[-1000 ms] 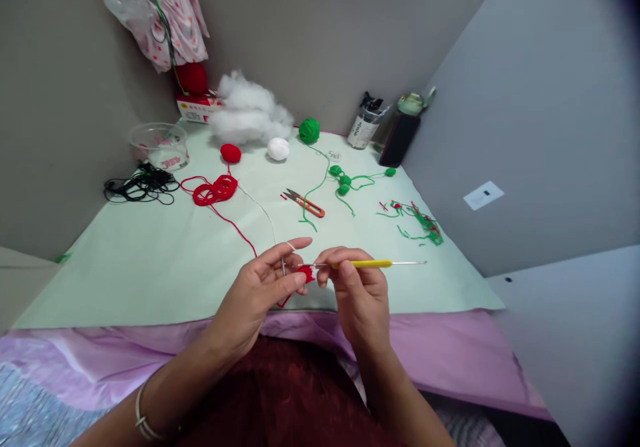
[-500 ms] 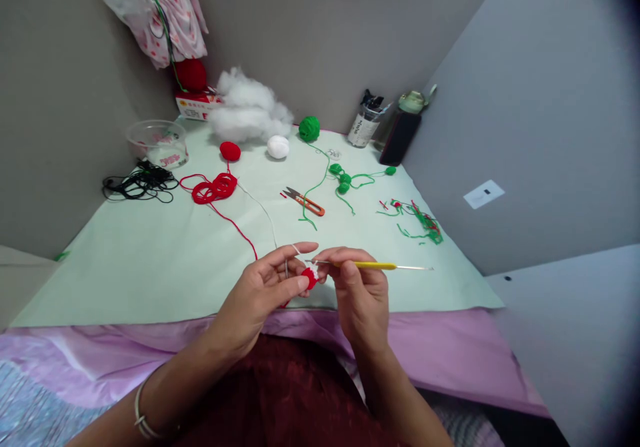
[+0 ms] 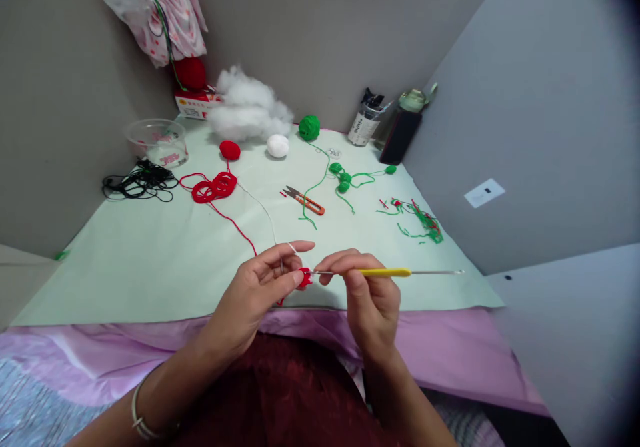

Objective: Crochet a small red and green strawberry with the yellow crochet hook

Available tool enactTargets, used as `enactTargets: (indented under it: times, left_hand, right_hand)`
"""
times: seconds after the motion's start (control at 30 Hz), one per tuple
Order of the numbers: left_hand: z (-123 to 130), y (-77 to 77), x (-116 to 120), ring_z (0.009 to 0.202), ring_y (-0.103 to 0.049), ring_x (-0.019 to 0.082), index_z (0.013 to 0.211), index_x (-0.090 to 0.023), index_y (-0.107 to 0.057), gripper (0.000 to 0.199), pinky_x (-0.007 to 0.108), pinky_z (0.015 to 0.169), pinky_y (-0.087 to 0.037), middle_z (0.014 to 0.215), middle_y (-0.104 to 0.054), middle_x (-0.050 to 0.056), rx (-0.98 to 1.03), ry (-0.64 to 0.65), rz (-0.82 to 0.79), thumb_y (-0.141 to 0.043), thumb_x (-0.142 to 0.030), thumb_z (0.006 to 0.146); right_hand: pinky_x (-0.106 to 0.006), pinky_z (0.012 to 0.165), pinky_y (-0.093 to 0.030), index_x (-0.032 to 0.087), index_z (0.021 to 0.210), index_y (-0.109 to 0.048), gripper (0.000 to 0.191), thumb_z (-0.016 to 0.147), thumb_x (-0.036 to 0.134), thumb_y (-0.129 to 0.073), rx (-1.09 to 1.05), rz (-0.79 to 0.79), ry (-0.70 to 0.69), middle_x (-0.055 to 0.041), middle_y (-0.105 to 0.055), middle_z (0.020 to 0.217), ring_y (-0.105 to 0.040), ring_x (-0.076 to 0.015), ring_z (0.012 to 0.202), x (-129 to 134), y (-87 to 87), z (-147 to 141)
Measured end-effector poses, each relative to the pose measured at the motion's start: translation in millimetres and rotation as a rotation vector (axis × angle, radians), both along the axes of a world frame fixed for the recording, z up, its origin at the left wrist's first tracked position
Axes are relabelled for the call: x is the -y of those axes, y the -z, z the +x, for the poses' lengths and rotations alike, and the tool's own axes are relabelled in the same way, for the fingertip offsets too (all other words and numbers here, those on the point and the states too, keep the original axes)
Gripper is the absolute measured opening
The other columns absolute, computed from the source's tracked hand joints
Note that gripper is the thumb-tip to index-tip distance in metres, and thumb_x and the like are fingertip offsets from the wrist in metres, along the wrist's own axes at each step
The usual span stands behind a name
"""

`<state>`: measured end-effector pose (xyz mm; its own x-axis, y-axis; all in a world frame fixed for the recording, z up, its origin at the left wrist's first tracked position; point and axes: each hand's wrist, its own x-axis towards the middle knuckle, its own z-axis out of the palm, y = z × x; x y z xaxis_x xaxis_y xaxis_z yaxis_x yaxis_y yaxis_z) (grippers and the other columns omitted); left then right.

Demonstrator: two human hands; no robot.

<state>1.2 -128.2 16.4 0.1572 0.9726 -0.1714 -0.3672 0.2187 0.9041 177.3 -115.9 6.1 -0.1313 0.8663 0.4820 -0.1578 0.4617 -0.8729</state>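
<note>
My left hand [image 3: 263,277] pinches a small red and white crochet piece [image 3: 305,277] between thumb and fingers, its index finger stretched out above. White yarn [image 3: 265,210] runs from the table over the left fingers. In my right hand [image 3: 370,293] is a yellow-handled crochet hook [image 3: 385,272], held like a pen. The hook's left tip meets the crochet piece; its bare metal other end points right. Red yarn [image 3: 235,225] trails from a loose red coil [image 3: 215,187] down to the left hand. Part of the piece hides behind the left thumb.
Orange thread snips [image 3: 311,205] lie beyond my hands. Green crocheted bits [image 3: 344,181] and yarn scraps [image 3: 427,223] lie to the right, black yarn [image 3: 143,181] and a clear tub [image 3: 157,141] to the left. White stuffing [image 3: 247,110], a green yarn ball [image 3: 309,128] and a dark bottle [image 3: 401,130] stand behind.
My right hand and the hook have shifted slightly right and down, and the hook now lies nearly level. The crochet piece has moved a little left and turned in the left fingers.
</note>
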Motion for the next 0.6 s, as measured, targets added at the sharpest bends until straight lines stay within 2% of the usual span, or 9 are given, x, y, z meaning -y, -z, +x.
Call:
enactTargets:
  times: [0.33, 0.5, 0.6]
  left_hand:
    - [-1.6, 0.3, -0.9, 0.085, -0.061, 0.011, 0.12, -0.031, -0.08, 0.035, 0.022, 0.078, -0.049, 0.088, -0.065, -0.002, -0.007, -0.019, 0.038, -0.084, -0.026, 0.085]
    - [3.5, -1.5, -1.2, 0.079, -0.059, 0.01, 0.121, -0.028, -0.079, 0.038, 0.021, 0.074, -0.048, 0.083, -0.064, -0.003, -0.027, -0.072, 0.062, -0.085, -0.025, 0.084]
    - [6.8, -1.6, 1.0, 0.077, -0.059, 0.009, 0.123, -0.029, -0.078, 0.042, 0.02, 0.073, -0.047, 0.081, -0.064, -0.004, 0.034, -0.08, 0.046, -0.087, -0.024, 0.082]
  right_hand:
    - [-0.035, 0.08, -0.057, 0.024, 0.109, -0.071, 0.024, 0.107, 0.016, -0.049, 0.129, 0.153, 0.054, -0.0033, -0.074, 0.096, -0.07, -0.0176, 0.091, 0.7, -1.0, -0.3]
    - [-0.034, 0.082, -0.061, 0.023, 0.118, -0.068, 0.025, 0.107, 0.016, -0.048, 0.386, 0.405, 0.141, -0.0067, -0.076, 0.104, -0.071, -0.0177, 0.097, 2.9, -1.0, -0.6]
    - [-0.032, 0.076, -0.064, 0.025, 0.124, -0.069, 0.027, 0.102, 0.014, -0.058, 0.601, 0.615, 0.305, -0.0076, -0.074, 0.106, -0.073, -0.0186, 0.094, 5.6, 4.4, -3.4]
